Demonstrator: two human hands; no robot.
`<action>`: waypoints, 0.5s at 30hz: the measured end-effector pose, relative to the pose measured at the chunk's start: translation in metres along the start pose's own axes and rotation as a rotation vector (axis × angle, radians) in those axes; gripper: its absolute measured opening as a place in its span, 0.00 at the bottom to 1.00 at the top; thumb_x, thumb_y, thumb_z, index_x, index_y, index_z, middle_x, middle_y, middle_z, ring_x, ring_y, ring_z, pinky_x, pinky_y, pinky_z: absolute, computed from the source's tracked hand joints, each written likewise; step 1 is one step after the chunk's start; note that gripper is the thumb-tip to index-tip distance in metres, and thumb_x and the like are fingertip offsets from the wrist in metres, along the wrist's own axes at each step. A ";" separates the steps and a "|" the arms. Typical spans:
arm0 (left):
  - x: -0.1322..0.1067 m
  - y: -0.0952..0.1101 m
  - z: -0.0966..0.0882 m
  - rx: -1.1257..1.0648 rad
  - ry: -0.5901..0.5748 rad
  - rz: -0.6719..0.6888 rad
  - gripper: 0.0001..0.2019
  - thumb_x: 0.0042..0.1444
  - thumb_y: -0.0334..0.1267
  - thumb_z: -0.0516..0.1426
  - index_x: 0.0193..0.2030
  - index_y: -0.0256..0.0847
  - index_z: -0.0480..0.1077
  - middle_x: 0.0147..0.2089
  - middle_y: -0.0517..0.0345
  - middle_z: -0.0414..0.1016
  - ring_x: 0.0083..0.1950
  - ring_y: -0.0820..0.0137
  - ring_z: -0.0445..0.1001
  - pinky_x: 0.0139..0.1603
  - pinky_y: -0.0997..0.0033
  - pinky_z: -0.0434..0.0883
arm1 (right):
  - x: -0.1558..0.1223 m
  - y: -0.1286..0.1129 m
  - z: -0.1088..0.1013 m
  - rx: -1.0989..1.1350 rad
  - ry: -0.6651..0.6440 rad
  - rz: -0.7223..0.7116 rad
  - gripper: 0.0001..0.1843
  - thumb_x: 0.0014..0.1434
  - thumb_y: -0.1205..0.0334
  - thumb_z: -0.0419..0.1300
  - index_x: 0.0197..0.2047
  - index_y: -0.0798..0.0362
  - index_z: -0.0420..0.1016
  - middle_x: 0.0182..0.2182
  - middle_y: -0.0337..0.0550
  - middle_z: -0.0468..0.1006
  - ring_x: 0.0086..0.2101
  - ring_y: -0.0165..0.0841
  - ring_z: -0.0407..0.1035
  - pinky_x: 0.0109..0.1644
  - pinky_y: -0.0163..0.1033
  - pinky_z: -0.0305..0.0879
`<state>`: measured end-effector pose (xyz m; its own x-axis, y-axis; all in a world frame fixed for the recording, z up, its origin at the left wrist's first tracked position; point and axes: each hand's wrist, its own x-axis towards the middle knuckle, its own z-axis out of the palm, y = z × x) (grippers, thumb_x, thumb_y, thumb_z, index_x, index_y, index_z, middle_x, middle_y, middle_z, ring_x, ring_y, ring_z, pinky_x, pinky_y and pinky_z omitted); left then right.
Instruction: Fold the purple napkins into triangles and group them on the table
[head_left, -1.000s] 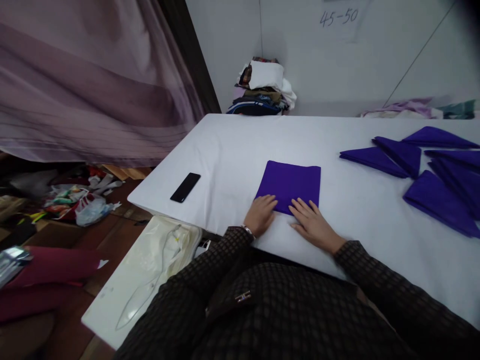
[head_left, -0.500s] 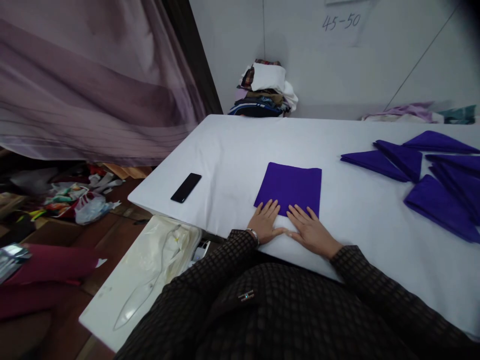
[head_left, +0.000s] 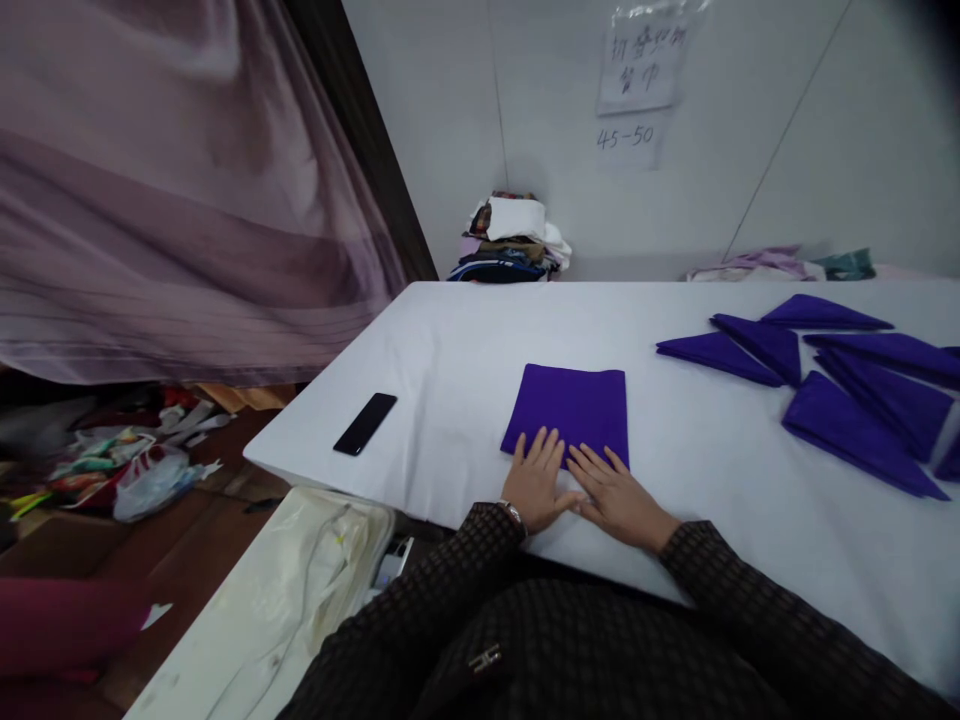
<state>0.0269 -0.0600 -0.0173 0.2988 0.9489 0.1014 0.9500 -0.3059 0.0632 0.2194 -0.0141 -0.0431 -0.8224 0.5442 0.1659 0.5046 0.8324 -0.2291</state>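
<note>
Purple cloth point(head_left: 571, 408) on table, left hand point(head_left: 537, 484) and right hand point(head_left: 616, 494) flat, fingers spread on its near edge

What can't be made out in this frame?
- Head view: near edge of the purple cloth, covered by the left hand and right hand.
- Folded purple triangles: cut off by the right edge, count unclear.
- Wall sign: writing blurred, top cut off.

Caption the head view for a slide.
Left hand and right hand flat on near edge of folded purple cloth, white table.
</note>
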 end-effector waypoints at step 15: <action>0.000 -0.023 0.009 -0.060 -0.136 -0.070 0.41 0.57 0.63 0.40 0.67 0.30 0.49 0.70 0.43 0.47 0.71 0.58 0.42 0.67 0.51 0.48 | -0.051 0.013 -0.009 -0.044 0.019 0.188 0.35 0.64 0.44 0.44 0.68 0.53 0.46 0.65 0.51 0.52 0.64 0.43 0.45 0.64 0.59 0.43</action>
<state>0.0058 -0.0525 -0.0281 0.2453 0.9686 -0.0402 0.9630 -0.2387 0.1252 0.2700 -0.0298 -0.0461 -0.7079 0.6917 0.1427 0.6598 0.7198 -0.2159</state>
